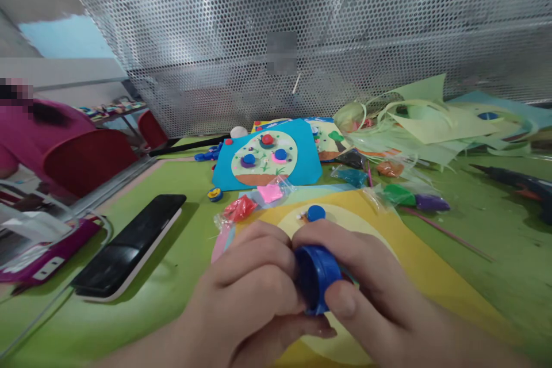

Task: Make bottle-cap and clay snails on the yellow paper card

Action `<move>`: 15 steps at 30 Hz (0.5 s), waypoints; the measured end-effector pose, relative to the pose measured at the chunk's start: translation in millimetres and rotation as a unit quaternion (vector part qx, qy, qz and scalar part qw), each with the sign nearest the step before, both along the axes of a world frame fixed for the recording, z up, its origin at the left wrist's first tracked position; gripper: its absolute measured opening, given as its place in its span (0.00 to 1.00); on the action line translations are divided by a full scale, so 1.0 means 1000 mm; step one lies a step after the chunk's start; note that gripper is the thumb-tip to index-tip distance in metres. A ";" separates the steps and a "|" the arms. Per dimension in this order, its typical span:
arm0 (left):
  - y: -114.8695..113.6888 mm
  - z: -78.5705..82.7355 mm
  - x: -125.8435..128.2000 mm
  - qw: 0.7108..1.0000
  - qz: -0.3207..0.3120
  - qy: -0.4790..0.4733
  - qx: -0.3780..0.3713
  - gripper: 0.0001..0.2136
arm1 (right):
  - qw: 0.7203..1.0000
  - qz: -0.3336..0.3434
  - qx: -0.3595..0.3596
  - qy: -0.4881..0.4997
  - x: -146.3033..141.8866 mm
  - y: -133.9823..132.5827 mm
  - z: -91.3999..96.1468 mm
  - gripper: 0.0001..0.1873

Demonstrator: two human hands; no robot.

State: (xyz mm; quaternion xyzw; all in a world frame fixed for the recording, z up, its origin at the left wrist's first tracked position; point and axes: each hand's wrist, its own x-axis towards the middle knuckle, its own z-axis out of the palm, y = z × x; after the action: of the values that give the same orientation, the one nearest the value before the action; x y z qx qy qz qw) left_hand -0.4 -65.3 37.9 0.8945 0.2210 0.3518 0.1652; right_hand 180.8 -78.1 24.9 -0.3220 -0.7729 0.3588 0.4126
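Note:
Between my two hands is a blue plastic bottle cap point(321, 276), its hollow side turned to the left. My right hand point(366, 282) grips its rim with thumb and fingers. My left hand point(263, 282) is closed against the hollow side, its fingertips partly hidden. Both hands are above a yellow sheet point(440, 276) with a pale oval on it. Just beyond the fingers, another blue cap point(316, 213) sits on that oval beside small brownish bits. Bags of red clay point(240, 208) and pink clay point(270, 192) lie past my left hand.
A phone point(133, 241) and a purple power strip point(52, 253) lie left. A blue card with caps point(308, 155) stands behind. Green and purple clay bags point(399, 195), a glue gun point(521, 181) and paper scraps point(431, 121) are right. A person in pink point(52, 121) sits far left.

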 end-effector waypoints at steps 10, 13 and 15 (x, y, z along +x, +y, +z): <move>0.000 -0.006 0.016 0.992 -0.017 0.077 0.096 0.18 | 0.988 0.006 0.136 -0.073 0.001 0.011 -0.011 0.20; 0.000 -0.007 0.015 0.990 0.008 0.098 0.102 0.17 | 0.974 -0.036 0.195 -0.111 0.002 0.012 -0.011 0.18; 0.000 -0.010 0.014 0.990 0.027 0.072 0.121 0.15 | 0.967 -0.056 0.222 -0.110 0.002 0.012 -0.011 0.17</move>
State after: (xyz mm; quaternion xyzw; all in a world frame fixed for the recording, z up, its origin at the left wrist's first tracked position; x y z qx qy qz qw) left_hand 13.3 -65.3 27.7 0.9247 0.2124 0.3147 0.0295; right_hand 182.5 -66.4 14.0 -0.3029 -0.8544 0.1172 0.4055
